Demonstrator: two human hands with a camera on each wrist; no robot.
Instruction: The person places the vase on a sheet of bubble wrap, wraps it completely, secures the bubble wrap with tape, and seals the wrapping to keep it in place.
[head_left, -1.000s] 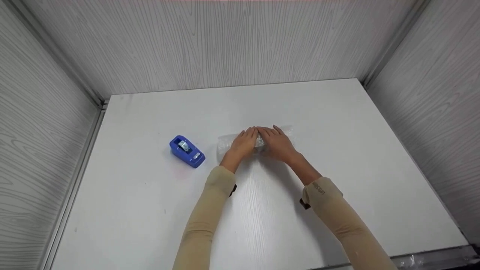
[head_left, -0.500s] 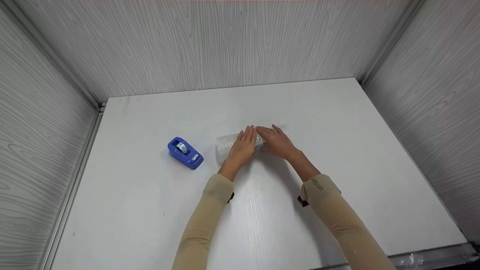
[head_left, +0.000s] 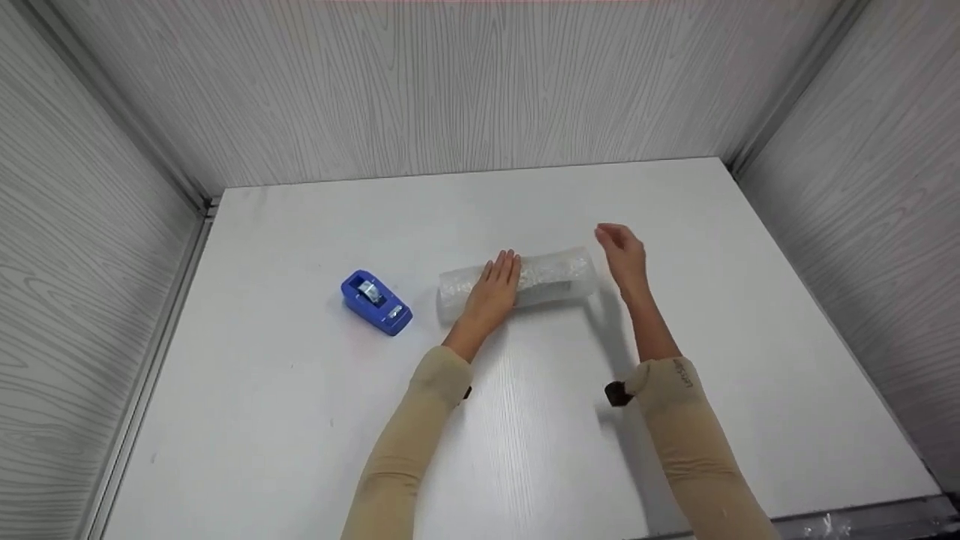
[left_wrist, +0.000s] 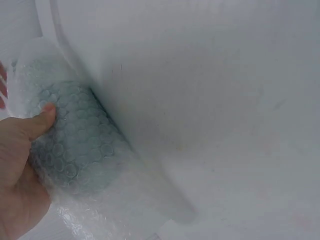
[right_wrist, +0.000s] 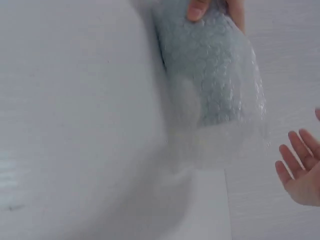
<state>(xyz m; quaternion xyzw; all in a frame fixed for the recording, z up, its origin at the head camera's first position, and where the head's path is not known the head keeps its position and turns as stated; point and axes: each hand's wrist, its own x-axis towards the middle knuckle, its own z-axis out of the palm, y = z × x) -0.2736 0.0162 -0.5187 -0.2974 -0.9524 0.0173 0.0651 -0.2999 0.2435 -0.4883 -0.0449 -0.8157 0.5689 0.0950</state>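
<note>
"Under the left hand [head_left: 491, 298]?"
"The roll [head_left: 553, 276], clasped: fingers across its top, thumb on the near side."
"Right hand [head_left: 625, 259]?"
"Fingers loosely parted, just off the roll's right end."
"Beyond?"
"Dispenser [head_left: 378, 303], left of the roll; both on the table [head_left: 255, 375]."

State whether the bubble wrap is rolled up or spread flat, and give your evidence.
Rolled up: the bubble wrap forms a tube lying on the white table, with a darker object showing through it.
</note>
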